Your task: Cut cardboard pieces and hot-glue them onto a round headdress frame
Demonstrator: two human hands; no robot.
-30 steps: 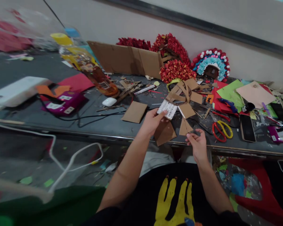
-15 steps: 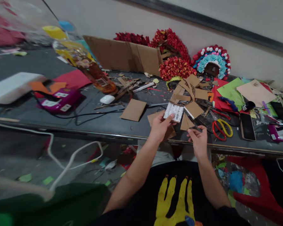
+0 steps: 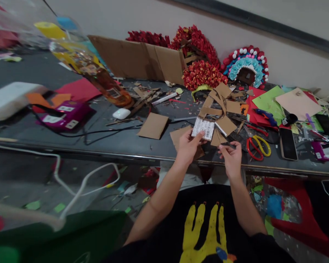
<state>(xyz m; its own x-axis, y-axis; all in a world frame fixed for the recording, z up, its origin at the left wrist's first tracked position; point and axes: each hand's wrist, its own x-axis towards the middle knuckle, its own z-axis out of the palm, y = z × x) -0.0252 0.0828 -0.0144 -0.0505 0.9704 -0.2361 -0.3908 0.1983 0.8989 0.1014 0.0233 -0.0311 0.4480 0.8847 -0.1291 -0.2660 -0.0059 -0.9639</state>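
My left hand (image 3: 188, 147) pinches a cardboard piece with a white printed label (image 3: 203, 128) near the table's front edge. That piece belongs to a ring-shaped cluster of brown cardboard pieces (image 3: 218, 109) lying on the dark table (image 3: 120, 146). My right hand (image 3: 231, 156) is close beside it, its fingers pinched together at the tip of a triangular cardboard piece (image 3: 218, 138). A flat cardboard sheet (image 3: 181, 137) lies partly under my left hand.
Red-and-yellow scissors (image 3: 257, 147) and a phone (image 3: 286, 143) lie right of my hands. A loose cardboard rectangle (image 3: 153, 125), a white earbud case (image 3: 121, 113), cables and a magenta device (image 3: 63, 116) lie left. Paper-flower pieces (image 3: 203, 75) and a folded cardboard wall (image 3: 142, 60) stand at the back.
The labelled cardboard piece and my left hand have shifted right and toward the cardboard cluster. My right hand stays near the triangular piece. The view has tilted slightly.
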